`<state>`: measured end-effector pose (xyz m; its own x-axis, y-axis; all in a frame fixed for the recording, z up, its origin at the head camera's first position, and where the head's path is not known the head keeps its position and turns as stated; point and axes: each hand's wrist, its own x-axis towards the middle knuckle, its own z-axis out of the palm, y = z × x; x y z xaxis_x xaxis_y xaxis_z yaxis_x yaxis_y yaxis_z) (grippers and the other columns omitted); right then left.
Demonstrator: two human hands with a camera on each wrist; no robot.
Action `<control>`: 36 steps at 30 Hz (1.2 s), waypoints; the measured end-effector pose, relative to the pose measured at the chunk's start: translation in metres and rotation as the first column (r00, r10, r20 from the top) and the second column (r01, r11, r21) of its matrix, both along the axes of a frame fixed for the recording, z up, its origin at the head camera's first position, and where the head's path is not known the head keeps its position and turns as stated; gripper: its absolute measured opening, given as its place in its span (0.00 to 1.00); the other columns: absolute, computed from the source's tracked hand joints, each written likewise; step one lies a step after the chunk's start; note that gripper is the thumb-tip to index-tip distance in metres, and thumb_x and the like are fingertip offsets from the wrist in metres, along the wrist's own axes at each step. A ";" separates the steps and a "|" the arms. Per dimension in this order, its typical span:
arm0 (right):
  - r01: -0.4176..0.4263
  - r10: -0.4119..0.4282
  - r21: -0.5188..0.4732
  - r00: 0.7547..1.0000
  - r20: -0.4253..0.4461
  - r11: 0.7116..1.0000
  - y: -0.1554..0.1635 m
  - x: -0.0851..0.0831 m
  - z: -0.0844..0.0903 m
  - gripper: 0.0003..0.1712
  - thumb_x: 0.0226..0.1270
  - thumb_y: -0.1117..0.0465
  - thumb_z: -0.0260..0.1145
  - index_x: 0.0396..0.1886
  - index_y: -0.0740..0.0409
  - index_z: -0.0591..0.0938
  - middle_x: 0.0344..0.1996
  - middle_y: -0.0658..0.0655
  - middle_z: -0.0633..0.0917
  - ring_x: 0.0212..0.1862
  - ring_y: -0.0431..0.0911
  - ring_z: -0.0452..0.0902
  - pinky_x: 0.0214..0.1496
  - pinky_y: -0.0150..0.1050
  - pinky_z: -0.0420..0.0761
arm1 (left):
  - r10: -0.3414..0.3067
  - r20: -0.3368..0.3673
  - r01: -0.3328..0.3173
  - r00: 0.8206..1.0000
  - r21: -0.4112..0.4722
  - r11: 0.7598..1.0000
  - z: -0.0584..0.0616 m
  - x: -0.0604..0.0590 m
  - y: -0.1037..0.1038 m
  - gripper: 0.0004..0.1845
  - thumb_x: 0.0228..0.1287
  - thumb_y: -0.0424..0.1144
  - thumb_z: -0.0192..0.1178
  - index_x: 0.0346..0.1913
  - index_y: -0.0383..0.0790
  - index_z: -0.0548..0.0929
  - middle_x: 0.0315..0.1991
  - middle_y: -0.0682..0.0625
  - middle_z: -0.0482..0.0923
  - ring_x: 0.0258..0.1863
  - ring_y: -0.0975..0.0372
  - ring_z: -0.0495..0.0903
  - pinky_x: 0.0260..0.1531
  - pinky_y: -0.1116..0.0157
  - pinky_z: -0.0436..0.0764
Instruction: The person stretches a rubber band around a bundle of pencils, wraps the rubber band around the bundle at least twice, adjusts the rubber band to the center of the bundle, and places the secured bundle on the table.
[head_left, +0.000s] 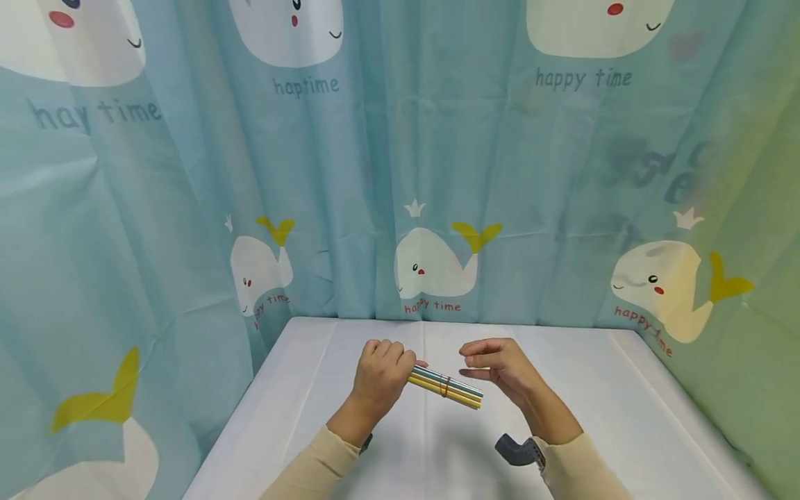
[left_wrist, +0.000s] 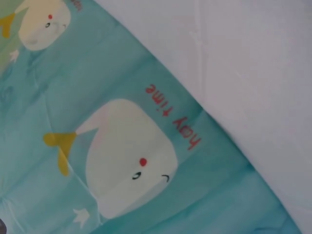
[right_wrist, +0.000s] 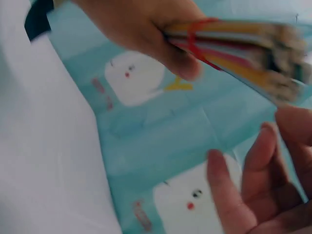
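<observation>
My left hand (head_left: 382, 375) grips one end of a bundle of coloured pencils (head_left: 431, 380) above the white table. The bundle tilts down to the right, with yellow, silver and blue-green sides showing. A red rubber band (head_left: 445, 387) goes round it near the free end. In the right wrist view the blurred pencil ends (right_wrist: 282, 63) point toward the camera. My right hand (head_left: 503, 364) is held apart at the right of the bundle, its fingers loosely bent with nothing between them. The left wrist view shows neither the left hand's fingers nor the bundle.
A white-covered table (head_left: 350, 340) lies under both hands. Behind and beside it hangs a blue-green curtain (head_left: 350, 173) printed with white whales. A dark wrist mount (head_left: 519, 450) juts from the right sleeve.
</observation>
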<state>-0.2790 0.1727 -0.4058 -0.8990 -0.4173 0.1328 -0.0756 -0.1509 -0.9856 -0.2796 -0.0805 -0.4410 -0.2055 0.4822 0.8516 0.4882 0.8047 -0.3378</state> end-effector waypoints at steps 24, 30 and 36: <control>0.726 0.201 -0.008 -0.201 -0.959 0.688 -0.012 0.008 -0.011 0.18 0.77 0.59 0.53 0.41 0.68 0.85 0.35 0.60 0.86 0.33 0.52 0.84 0.37 0.45 0.83 | 0.218 0.164 -0.212 0.962 -0.057 0.976 0.008 0.002 0.007 0.13 0.50 0.33 0.71 0.34 0.44 0.77 0.23 0.49 0.72 0.23 0.57 0.74 0.25 0.63 0.68; 0.783 0.241 0.032 -0.153 -0.958 0.621 -0.011 0.005 -0.015 0.18 0.76 0.61 0.52 0.42 0.69 0.85 0.35 0.61 0.86 0.34 0.53 0.84 0.41 0.47 0.82 | 0.226 0.184 -0.217 0.957 -0.072 0.974 0.008 0.000 0.009 0.12 0.50 0.34 0.72 0.35 0.43 0.78 0.23 0.50 0.73 0.22 0.58 0.74 0.23 0.64 0.67; 0.774 0.272 0.088 -0.113 -0.956 0.627 -0.014 0.006 -0.020 0.12 0.64 0.63 0.64 0.41 0.68 0.85 0.34 0.59 0.85 0.33 0.50 0.83 0.39 0.42 0.82 | 0.232 0.200 -0.218 0.952 -0.088 0.972 0.010 -0.002 0.012 0.11 0.52 0.33 0.71 0.32 0.44 0.76 0.22 0.51 0.70 0.21 0.59 0.71 0.23 0.64 0.64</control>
